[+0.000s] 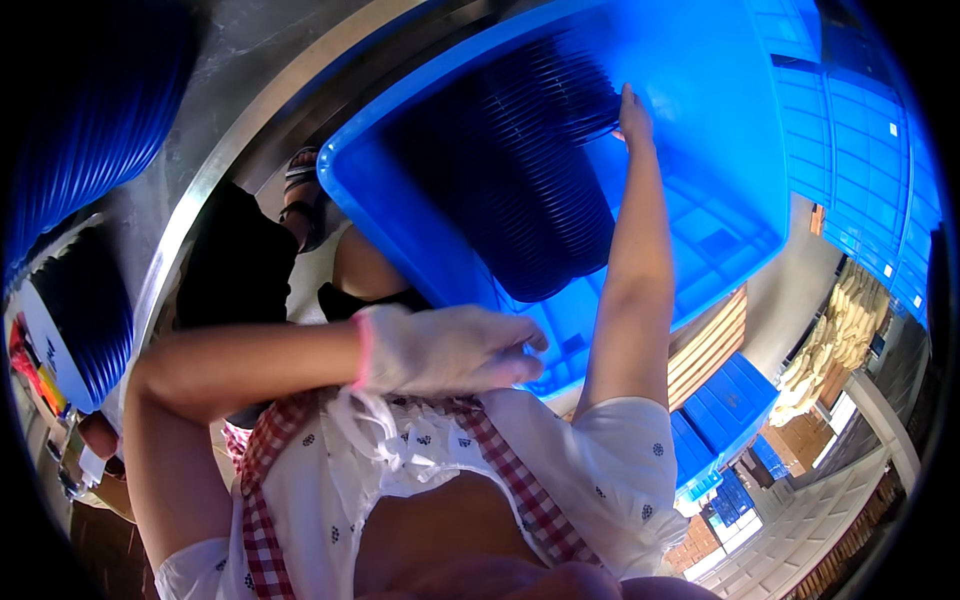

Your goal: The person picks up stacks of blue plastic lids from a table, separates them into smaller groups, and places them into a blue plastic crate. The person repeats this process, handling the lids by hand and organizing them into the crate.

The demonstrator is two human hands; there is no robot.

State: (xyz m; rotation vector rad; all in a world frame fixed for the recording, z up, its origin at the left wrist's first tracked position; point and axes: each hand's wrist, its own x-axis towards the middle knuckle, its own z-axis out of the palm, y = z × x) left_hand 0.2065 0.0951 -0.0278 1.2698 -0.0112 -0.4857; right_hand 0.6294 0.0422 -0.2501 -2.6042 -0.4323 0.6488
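My right arm reaches into a large blue plastic bin [715, 130]. My bare right hand [636, 125] closes against the end of a short stack of dark ridged round dishes [575, 90]; its palm side is hidden. Longer stacks of the same dark dishes [540, 190] lie on their sides below it in the bin, with rims pressed close together. My left hand [440, 350], in a pale glove with a pink cuff, is held before my chest near the bin's near edge. Its bare fingertips are bent and apart, and nothing shows between them.
A metal table [215, 165] with a curved-looking edge runs along the left, bearing more dark blue-lit stacks [95, 300]. A sandalled foot [300, 185] shows beside the bin. Blue crates [725, 405], a wooden pallet [710, 340] and pale bundles [830, 335] stand at right.
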